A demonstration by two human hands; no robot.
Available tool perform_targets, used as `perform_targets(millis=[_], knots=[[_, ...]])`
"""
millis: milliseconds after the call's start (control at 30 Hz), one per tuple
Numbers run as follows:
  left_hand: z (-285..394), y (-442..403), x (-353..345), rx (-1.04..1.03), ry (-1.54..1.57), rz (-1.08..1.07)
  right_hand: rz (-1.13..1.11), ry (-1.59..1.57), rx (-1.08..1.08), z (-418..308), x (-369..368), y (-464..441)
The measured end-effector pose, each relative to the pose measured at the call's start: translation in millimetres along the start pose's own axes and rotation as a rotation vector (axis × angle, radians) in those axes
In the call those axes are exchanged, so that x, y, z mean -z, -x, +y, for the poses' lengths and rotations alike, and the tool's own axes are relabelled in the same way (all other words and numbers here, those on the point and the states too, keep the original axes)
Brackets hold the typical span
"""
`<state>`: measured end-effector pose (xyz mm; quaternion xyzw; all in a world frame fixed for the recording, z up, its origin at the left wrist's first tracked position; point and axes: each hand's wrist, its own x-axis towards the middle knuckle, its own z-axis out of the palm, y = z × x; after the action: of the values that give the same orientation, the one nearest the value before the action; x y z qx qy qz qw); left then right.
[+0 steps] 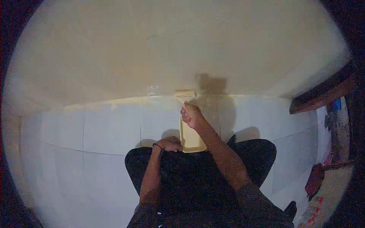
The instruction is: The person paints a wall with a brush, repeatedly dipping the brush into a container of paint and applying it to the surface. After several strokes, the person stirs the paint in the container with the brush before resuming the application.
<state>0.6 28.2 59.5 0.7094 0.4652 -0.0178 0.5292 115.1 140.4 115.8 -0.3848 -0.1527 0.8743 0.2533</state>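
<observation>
My right hand is closed round the handle of a wide, flat paint brush. The brush head is at the foot of the cream wall, just where it meets the pale floor tiles. Below that hand, between my knees, lies a rectangular paint tray with cream paint in it; my right hand and forearm hide part of it. At the tray's left edge, my left hand has its fingers curled against the rim. A dark band circles the left wrist.
Pale floor tiles run along the wall, with a cream paint edge at the join. A dark wooden piece juts in at the right. Further right are a blue item and a dark red cloth-like thing.
</observation>
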Motion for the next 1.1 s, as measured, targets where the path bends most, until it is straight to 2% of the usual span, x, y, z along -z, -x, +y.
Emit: perform_targets(millis=[33,167,233,267,333,400,467,533,567,633,700,733,800,867,933,1033,1100], knots=[[-8.0,-4.0,-4.9,-0.035,-0.067,0.017,0.020,0.077,0.114,1.1,-7.3,9.3],[-21.0,-11.2,-11.2,-0.054,0.023,0.054,0.089,0.185,0.185,-20.3,-51.1,61.2],[-1.1,1.0,-0.6,0.130,0.023,0.044,0.115,0.252,0.282,-29.8,-72.4,86.4],[0.0,1.0,-1.3,0.135,0.030,0.045,0.114,0.253,0.275,-37.3,-78.4,93.7],[4.0,11.7,-4.4,0.030,0.069,0.261,-0.068,0.264,0.420,-48.0,-100.2,120.7],[5.1,11.1,-1.6,-0.006,0.017,0.244,0.016,0.356,0.501,-63.7,-127.4,142.1],[1.0,6.8,-0.3,-0.043,-0.034,0.223,-0.075,0.471,0.654,-82.6,-147.9,157.1],[-8.2,0.2,-3.2,-0.073,-0.003,0.187,-0.071,0.424,0.684,-100.4,-181.4,179.3],[-4.6,2.4,-1.3,-0.073,-0.002,0.188,-0.140,0.444,0.740,-109.7,-191.6,185.4],[8.3,9.4,3.9,0.048,-0.030,0.154,-0.209,0.468,0.799,-123.1,-210.1,202.6],[-3.9,1.6,0.4,0.027,0.003,0.150,-0.222,0.582,0.998,-130.9,-228.6,217.7],[-6.7,-1.7,-2.1,0.012,0.039,0.148,-0.224,0.587,0.992,-133.1,-234.3,221.2],[-7.0,-4.4,-0.2,0.028,0.019,0.119,-0.237,0.678,1.233,-136.0,-246.2,223.0],[-3.6,-2.3,-0.5,0.044,0.003,0.091,-0.279,0.661,1.184,-150.0,-252.3,208.3],[-5.3,-1.6,-4.5,0.119,0.151,0.157,-0.323,0.644,1.139,-147.3,-257.4,200.1],[-16.8,-8.3,-8.2,0.111,0.219,0.132,-0.202,0.695,1.099,-128.4,-241.6,176.2],[-14.3,-6.6,-6.4,0.119,0.258,0.119,-0.275,0.573,0.920,-116.2,-213.3,141.1]])
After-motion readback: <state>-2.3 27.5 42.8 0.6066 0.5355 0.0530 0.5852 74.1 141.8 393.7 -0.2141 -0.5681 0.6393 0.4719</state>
